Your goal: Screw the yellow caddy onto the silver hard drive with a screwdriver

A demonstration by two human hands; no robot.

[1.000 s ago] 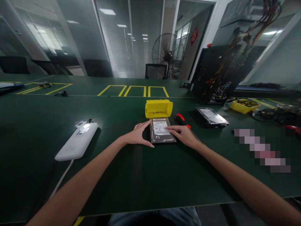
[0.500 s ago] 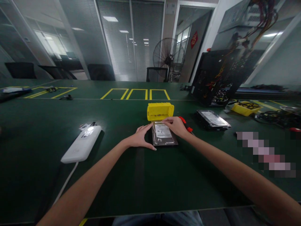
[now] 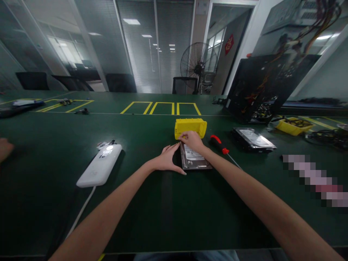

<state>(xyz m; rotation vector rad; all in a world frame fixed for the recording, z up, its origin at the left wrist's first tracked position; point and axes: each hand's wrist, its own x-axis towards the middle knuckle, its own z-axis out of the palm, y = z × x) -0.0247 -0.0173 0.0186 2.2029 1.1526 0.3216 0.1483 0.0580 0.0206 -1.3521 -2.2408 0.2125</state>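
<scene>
"So, what was to be found at the far left?"

"Another person's hand (image 3: 4,149) was cut off by the edge of the view, well apart from the rest. Next, a white device (image 3: 99,168) was set on the desk (image 3: 141,210), with a cable (image 3: 81,210) run from its near end."

"And the hands at work?"

"The left hand (image 3: 166,160) was spread wide, nothing gripped, the left edge of a hard drive (image 3: 196,165) bracketed by its fingers and thumb. That drive was laid flat, label up, on the desk before the person. Over its far-left corner the right hand (image 3: 190,140) was held, fingertips drawn together; whether anything small was gripped could not be told."

"How far had the work been taken?"

"It was judged under way: the drive's visible cover was in place, and attention seemed to be given to that corner, where nothing could be confirmed as finished."

"And the containers?"

"Behind the drive a yellow bin (image 3: 190,122) was placed, its contents hidden by the right hand. Rightward, a screwdriver (image 3: 217,142) was laid unheld, then a second hard drive (image 3: 254,139), untouched. Farther right, dark parts (image 3: 297,122) were held in a yellow tray (image 3: 287,128)."
</scene>
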